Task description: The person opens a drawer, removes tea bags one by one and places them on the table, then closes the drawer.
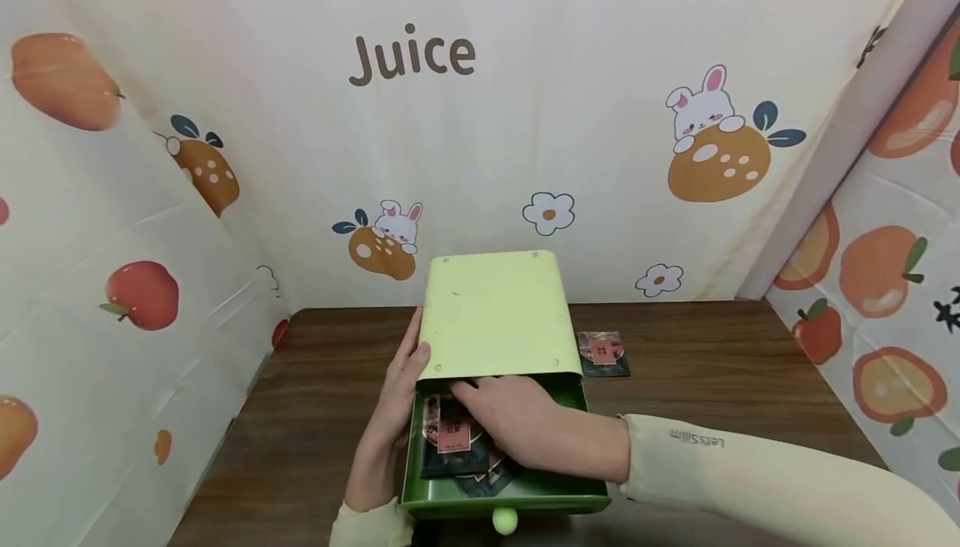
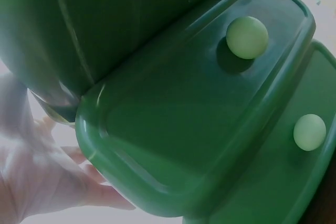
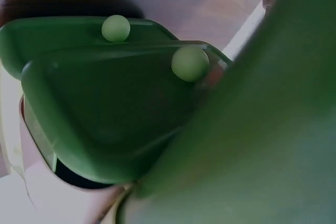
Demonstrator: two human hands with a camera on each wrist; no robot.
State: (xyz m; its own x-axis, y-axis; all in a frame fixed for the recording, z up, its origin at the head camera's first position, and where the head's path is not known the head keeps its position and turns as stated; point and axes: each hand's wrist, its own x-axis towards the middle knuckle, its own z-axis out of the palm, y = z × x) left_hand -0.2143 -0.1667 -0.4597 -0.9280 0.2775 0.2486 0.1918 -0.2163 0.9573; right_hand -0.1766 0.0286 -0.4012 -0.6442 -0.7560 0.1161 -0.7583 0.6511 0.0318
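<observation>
A small cabinet with a pale yellow-green top [image 1: 495, 313] has its upper green drawer [image 1: 450, 504] pulled out. My left hand [image 1: 396, 393] rests against the cabinet's left side, fingers extended along it; in the left wrist view, the hand [image 2: 47, 177] shows beside the drawer fronts. My right hand [image 1: 521, 422] reaches into the drawer from the right, its fingertips hidden under the cabinet's front edge, so I cannot tell what they hold. Left of that hand lies a dark packet with a pink label [image 1: 453, 447], overlapping another dark packet [image 1: 487, 480].
Right of the cabinet, a similar packet [image 1: 603, 353] lies on the brown wooden table [image 1: 712, 363]. Below the open drawer is a second drawer with a round knob [image 2: 310, 132]. Fruit-printed curtains [image 1: 525, 130] stand behind and on both sides.
</observation>
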